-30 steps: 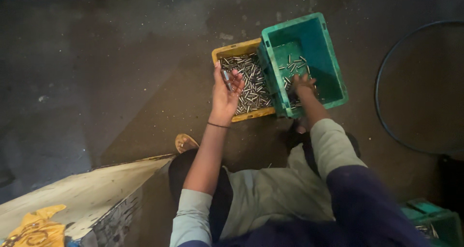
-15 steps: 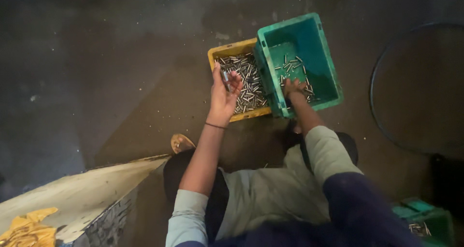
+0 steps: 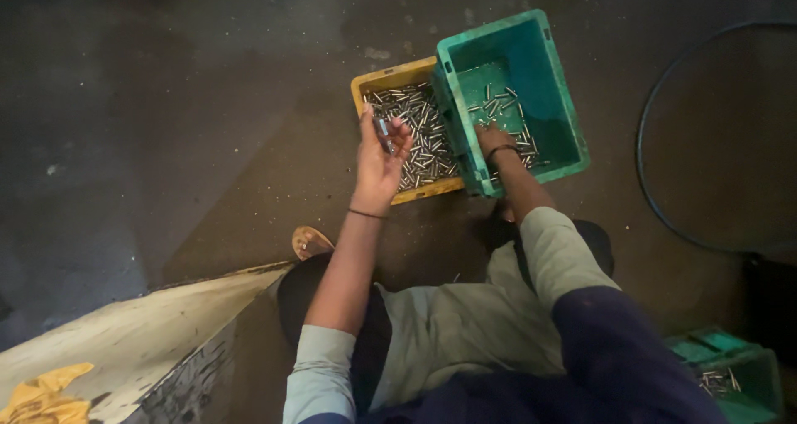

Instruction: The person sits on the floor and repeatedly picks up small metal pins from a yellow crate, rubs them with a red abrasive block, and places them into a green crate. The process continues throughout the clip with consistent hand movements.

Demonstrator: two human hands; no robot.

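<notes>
My left hand [image 3: 380, 154] hangs over the yellow bin [image 3: 390, 88], fingers curled part-way around a few metal pins [image 3: 384, 129], palm up, not fully closed. My right hand [image 3: 496, 138] is down inside the green bin [image 3: 554, 100], resting on the loose pins there; whether its fingers have closed on any I cannot tell.

To do this well, I judge I should keep the left hand low over the yellow bin so nothing dropped lands on the floor [image 3: 183, 125], and let the right hand lift only a few pins at a time, since they are small, slick and roll easily.

Counting: two bins sit side by side, touching, in front of my knees, and a third green bin [image 3: 743, 370] with pins in it lies at my right. The yellow bin holds a thick layer of pins, too many to count; the green one holds a thin scatter, perhaps a couple of dozen. One sandal [image 3: 311, 243] shows by my left leg, and one yellow cloth [image 3: 41, 399] lies on a pale slab [image 3: 141, 333].
</notes>
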